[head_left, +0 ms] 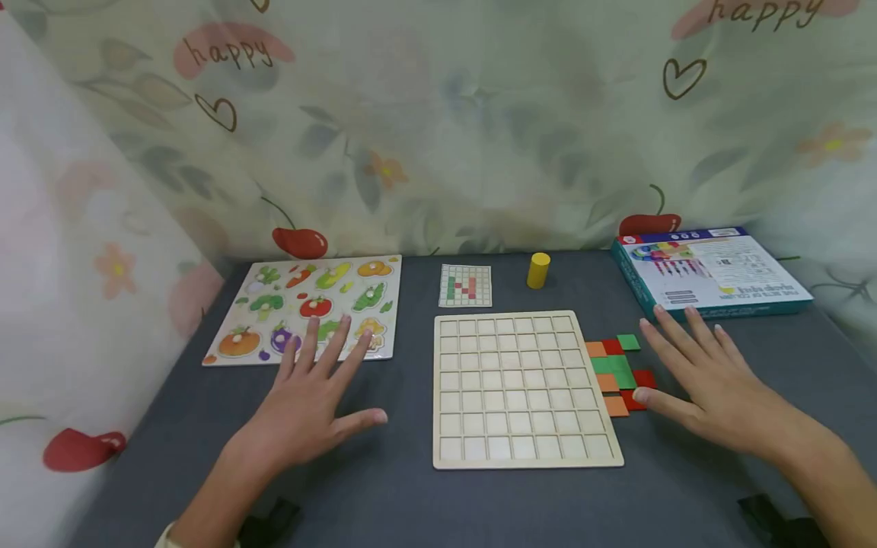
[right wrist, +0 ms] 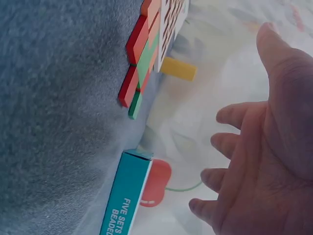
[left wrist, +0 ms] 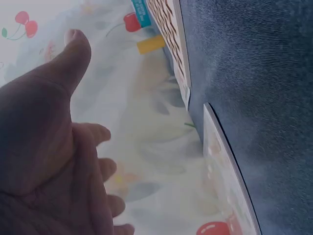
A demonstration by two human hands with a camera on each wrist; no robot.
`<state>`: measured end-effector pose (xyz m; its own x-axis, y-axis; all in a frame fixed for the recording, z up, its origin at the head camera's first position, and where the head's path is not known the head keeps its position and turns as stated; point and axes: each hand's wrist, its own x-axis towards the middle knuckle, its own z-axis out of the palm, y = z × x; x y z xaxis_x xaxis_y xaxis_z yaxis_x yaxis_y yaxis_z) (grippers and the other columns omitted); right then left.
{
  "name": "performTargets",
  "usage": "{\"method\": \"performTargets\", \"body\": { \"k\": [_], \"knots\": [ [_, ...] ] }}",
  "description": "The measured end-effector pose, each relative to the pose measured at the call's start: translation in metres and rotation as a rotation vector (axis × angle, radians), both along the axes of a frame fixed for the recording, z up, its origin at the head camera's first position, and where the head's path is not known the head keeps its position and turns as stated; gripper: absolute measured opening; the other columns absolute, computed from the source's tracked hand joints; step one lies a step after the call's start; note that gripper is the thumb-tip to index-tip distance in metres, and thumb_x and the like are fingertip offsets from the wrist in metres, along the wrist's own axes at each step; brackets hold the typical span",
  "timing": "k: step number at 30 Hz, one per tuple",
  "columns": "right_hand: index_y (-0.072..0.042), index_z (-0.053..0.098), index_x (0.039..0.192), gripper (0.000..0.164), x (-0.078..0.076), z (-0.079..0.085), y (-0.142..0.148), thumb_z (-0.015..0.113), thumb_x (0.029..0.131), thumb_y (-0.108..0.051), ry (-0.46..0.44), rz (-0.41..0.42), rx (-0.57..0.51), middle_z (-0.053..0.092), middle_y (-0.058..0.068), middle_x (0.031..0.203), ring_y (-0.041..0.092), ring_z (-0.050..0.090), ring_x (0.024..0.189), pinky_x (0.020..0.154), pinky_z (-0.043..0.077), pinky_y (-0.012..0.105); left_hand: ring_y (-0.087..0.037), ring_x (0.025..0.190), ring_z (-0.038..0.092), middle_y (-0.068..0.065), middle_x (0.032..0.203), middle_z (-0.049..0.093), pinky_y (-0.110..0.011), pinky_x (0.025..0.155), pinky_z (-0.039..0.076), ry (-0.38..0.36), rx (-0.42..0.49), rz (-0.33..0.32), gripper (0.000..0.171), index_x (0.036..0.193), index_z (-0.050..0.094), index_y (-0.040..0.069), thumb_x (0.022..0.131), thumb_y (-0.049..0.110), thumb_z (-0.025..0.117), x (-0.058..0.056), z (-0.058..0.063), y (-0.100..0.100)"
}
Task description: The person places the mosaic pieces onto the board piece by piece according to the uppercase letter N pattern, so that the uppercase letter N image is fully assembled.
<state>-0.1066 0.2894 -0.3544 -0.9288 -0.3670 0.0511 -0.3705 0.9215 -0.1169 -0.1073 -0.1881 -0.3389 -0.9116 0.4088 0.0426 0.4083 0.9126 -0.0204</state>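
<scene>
Head: we note left hand [head_left: 308, 411] and right hand [head_left: 726, 392] spread, holding nothing. Red, green and orange square tiles [head_left: 623, 371] lie beside the pale wooden grid board [head_left: 510, 403]; we judge placing not begun.

Left wrist: palm empty.

Right wrist: fingers clear of tiles; next move likely calls for pinching one.

Passage: from where I stand, a free lane of tabletop [head_left: 414, 396] runs between vegetable board [head_left: 291, 304] and grid board [head_left: 522, 390] | Right: flat tiles [head_left: 622, 371] line grid board's edge, box [head_left: 712, 274] beyond | Back: yellow cylinder [head_left: 538, 271] stands upright, gap between it and box
</scene>
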Motion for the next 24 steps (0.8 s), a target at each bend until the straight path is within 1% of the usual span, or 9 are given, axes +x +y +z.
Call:
{"method": "performTargets", "body": {
  "k": [3, 5, 8, 10, 12, 14, 17, 20, 24],
  "knots": [
    [-0.019, 0.007, 0.147, 0.084, -0.002, -0.001, 0.006, 0.053, 0.085, -0.053, -0.009, 0.006, -0.035, 0.0, 0.007, 0.151, 0.031, -0.016, 0.133, 0.098, -0.019, 0.048, -0.029, 0.131, -0.021, 0.001, 0.15, -0.013, -0.054, 0.101, -0.008, -0.016, 0.046, -0.06, 0.097, 0.146, 0.002, 0.028, 0.071, 0.081, 0.034, -0.003, 0.001, 0.005],
    [-0.018, 0.01, 0.147, 0.081, -0.005, -0.003, 0.009, 0.054, 0.086, -0.05, -0.011, 0.018, -0.063, 0.003, 0.007, 0.151, 0.031, -0.012, 0.134, 0.101, -0.013, 0.05, -0.029, 0.132, -0.018, 0.002, 0.15, -0.013, -0.055, 0.102, -0.001, -0.019, 0.071, -0.107, 0.098, 0.146, 0.002, 0.027, 0.071, 0.079, 0.037, -0.005, 0.0, 0.009],
    [-0.016, 0.018, 0.146, 0.077, -0.011, -0.005, 0.013, 0.056, 0.086, -0.046, -0.01, 0.033, -0.096, 0.009, 0.008, 0.15, 0.032, 0.0, 0.135, 0.102, 0.006, 0.056, -0.028, 0.134, -0.015, 0.003, 0.15, -0.011, -0.055, 0.102, 0.005, -0.026, 0.088, -0.164, 0.098, 0.146, 0.002, 0.027, 0.072, 0.077, 0.042, -0.008, 0.0, 0.016],
    [-0.013, 0.025, 0.144, 0.074, -0.015, -0.006, 0.014, 0.058, 0.085, -0.045, -0.014, 0.037, -0.101, 0.015, 0.011, 0.148, 0.034, 0.012, 0.133, 0.098, 0.02, 0.057, -0.026, 0.134, -0.013, 0.003, 0.15, -0.01, -0.054, 0.103, 0.008, -0.033, 0.094, -0.189, 0.098, 0.146, 0.005, 0.026, 0.072, 0.075, 0.046, -0.009, -0.001, 0.021],
    [-0.01, 0.032, 0.141, 0.069, -0.02, -0.006, 0.014, 0.058, 0.086, -0.042, -0.019, 0.049, -0.098, 0.023, 0.014, 0.145, 0.036, 0.025, 0.128, 0.093, 0.029, 0.057, -0.024, 0.134, -0.011, 0.004, 0.15, -0.007, -0.053, 0.103, 0.009, -0.049, 0.095, -0.213, 0.098, 0.146, 0.005, 0.025, 0.072, 0.072, 0.05, -0.01, -0.003, 0.026],
    [-0.006, 0.04, 0.136, 0.062, -0.025, -0.007, 0.014, 0.058, 0.087, -0.039, -0.022, 0.072, -0.092, 0.031, 0.016, 0.141, 0.036, 0.032, 0.123, 0.09, 0.033, 0.056, -0.023, 0.135, -0.009, 0.005, 0.15, -0.005, -0.051, 0.104, 0.011, -0.07, 0.089, -0.228, 0.099, 0.146, 0.006, 0.026, 0.072, 0.071, 0.052, -0.012, -0.005, 0.032],
    [-0.002, 0.048, 0.13, 0.051, -0.033, -0.007, 0.013, 0.058, 0.089, -0.031, -0.03, 0.118, -0.099, 0.04, 0.018, 0.134, 0.037, 0.038, 0.119, 0.088, 0.036, 0.055, -0.022, 0.136, -0.004, 0.004, 0.151, -0.001, -0.049, 0.104, 0.013, -0.102, 0.073, -0.246, 0.099, 0.146, 0.007, 0.025, 0.072, 0.07, 0.053, -0.015, -0.008, 0.039],
    [-0.002, 0.052, 0.126, 0.044, -0.04, -0.008, 0.012, 0.06, 0.088, -0.023, -0.041, 0.141, -0.103, 0.045, 0.019, 0.13, 0.037, 0.041, 0.117, 0.088, 0.037, 0.054, -0.022, 0.136, 0.001, 0.003, 0.151, 0.003, -0.048, 0.104, 0.014, -0.129, 0.052, -0.26, 0.097, 0.146, 0.012, 0.023, 0.072, 0.071, 0.051, -0.017, -0.012, 0.045],
    [-0.002, 0.055, 0.123, 0.041, -0.048, -0.011, 0.011, 0.061, 0.087, -0.019, -0.051, 0.135, -0.094, 0.047, 0.019, 0.127, 0.037, 0.042, 0.115, 0.087, 0.037, 0.054, -0.025, 0.136, 0.004, -0.001, 0.15, 0.01, -0.049, 0.104, 0.014, -0.187, 0.042, -0.297, 0.094, 0.145, 0.02, 0.017, 0.074, 0.071, 0.05, -0.019, -0.016, 0.053]
  ]
}}
